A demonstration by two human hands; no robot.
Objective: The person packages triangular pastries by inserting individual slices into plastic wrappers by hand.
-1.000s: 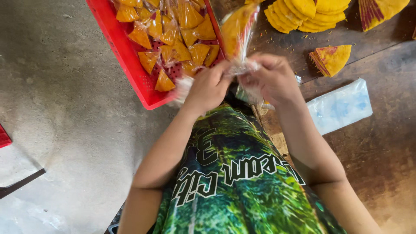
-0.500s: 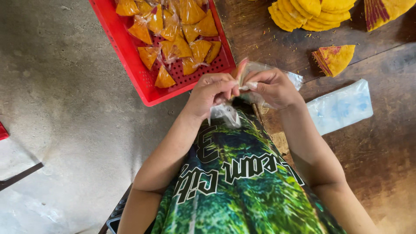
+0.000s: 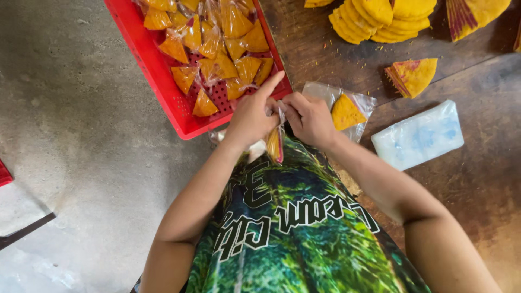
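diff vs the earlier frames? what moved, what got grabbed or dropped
The clear bag held up over the table a second ago has come down to the chest; both the left hand and right hand still pinch its top, and the left forefinger now points out. Nothing let go. The red crate, wedge stacks and bag pile stayed put.

Bag: your small clear bag (image 3: 275, 142) with an orange wedge is hanging upright, just below the red crate (image 3: 163, 81).
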